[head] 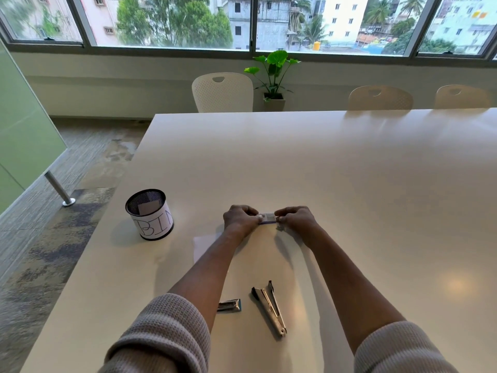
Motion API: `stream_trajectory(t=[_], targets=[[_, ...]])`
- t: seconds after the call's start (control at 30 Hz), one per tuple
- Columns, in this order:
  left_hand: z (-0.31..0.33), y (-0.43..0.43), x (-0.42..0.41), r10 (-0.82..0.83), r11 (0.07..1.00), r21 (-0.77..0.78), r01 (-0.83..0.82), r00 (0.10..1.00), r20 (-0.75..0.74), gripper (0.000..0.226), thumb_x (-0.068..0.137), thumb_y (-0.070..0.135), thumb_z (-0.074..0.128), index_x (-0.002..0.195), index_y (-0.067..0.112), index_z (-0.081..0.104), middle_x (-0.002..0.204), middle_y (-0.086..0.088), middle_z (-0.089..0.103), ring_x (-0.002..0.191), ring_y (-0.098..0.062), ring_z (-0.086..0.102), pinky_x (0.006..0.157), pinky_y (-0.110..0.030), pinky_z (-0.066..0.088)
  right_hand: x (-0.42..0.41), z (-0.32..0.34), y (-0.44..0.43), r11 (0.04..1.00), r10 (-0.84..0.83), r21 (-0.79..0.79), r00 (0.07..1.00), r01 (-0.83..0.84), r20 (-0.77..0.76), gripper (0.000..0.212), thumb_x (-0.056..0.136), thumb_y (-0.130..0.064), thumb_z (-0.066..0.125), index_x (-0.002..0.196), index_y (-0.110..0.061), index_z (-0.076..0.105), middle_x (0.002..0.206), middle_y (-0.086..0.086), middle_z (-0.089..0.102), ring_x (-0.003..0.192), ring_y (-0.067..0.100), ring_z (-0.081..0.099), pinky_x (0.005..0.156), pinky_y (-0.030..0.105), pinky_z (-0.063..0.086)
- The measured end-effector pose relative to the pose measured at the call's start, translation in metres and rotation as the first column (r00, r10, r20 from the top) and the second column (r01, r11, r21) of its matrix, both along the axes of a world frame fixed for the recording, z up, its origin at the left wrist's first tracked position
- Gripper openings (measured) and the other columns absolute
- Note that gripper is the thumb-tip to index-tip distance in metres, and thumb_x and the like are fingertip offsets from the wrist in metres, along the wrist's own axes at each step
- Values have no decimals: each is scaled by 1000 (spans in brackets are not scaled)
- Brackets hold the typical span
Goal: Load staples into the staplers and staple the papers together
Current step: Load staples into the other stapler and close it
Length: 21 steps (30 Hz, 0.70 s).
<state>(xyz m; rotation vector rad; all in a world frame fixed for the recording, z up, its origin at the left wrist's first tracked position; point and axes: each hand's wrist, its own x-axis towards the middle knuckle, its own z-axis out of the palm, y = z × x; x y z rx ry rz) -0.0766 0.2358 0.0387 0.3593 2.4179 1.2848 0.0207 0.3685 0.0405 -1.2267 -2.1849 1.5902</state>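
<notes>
Both hands hold a small staple box (pixel 267 218) out over the table: my left hand (pixel 240 218) pinches its left end and my right hand (pixel 295 218) its right end. Closer to me, an opened black and silver stapler (pixel 270 306) lies flat with its arms spread apart. A second stapler with a blue end (pixel 230 305) lies to its left, partly hidden by my left forearm. White paper (pixel 203 246) lies under my left forearm, only its left part showing.
A black mesh cup (pixel 149 214) wrapped in a label reading BIN stands at the left, with a paper slip inside. The white table (pixel 349 184) stretches far ahead and right. Chairs (pixel 222 91) and a potted plant (pixel 274 76) stand beyond the far edge.
</notes>
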Motion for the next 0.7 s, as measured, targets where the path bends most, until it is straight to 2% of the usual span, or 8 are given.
stream_trajectory(t=[0.1,0.17,0.23,0.33,0.43,0.53,0.6,0.7], targets=[[1,-3,0,13,1000,25,-14,999,35,22,80,27,80,99,18,79,109,-1,74,106,-15,65,99,-27,51,8,-1,0,1000,21,13,999,-21,-25,22,85,-7,68,104,-13,77,111,12,73,110,28,66,103,44,51],[0,-6,0,17,997,77,-22,998,65,24,81,26,78,103,17,77,111,-3,74,108,-18,65,101,-30,50,15,-4,-2,996,41,82,999,-39,-33,27,85,-15,73,112,-13,74,113,7,73,110,22,66,103,38,50],[0,-11,1,19,987,160,-35,995,100,27,82,26,78,107,16,75,110,-5,75,106,-22,68,101,-36,52,24,-5,-5,983,67,176,997,-60,-34,32,83,-23,78,113,-14,74,108,4,74,102,17,66,93,28,49],[2,-18,3,26,966,252,-54,993,114,28,82,26,77,108,15,74,104,-6,75,101,-25,71,98,-41,55,34,-8,-11,935,118,340,993,-103,-24,34,81,-26,80,112,-14,74,100,4,72,91,15,65,82,23,46],[9,-28,7,28,934,352,-63,994,105,24,83,25,78,104,15,74,96,-5,75,91,-23,74,92,-42,59,37,-12,-22,879,106,470,994,-82,-25,24,82,-22,78,104,-12,77,98,7,69,91,20,65,86,27,49],[21,-40,11,-4,913,407,-24,998,69,18,85,23,76,102,16,74,96,-6,75,94,-25,73,87,-42,61,35,-16,-30,849,69,528,996,-29,-56,11,84,-16,75,92,-11,80,92,10,66,89,26,65,82,23,40],[32,-52,14,-16,900,435,-2,999,36,14,87,22,75,100,17,75,94,-6,75,96,-27,73,83,-40,62,36,-17,-36,839,59,543,996,-16,-63,8,85,-13,74,91,-9,79,93,13,66,89,28,65,79,21,35],[50,-75,17,-20,890,455,33,999,-34,19,89,22,74,108,17,73,96,-5,74,94,-25,73,81,-39,63,40,-12,-44,832,81,555,991,-7,-107,8,86,-13,74,92,-9,77,97,13,67,86,29,67,84,27,43]])
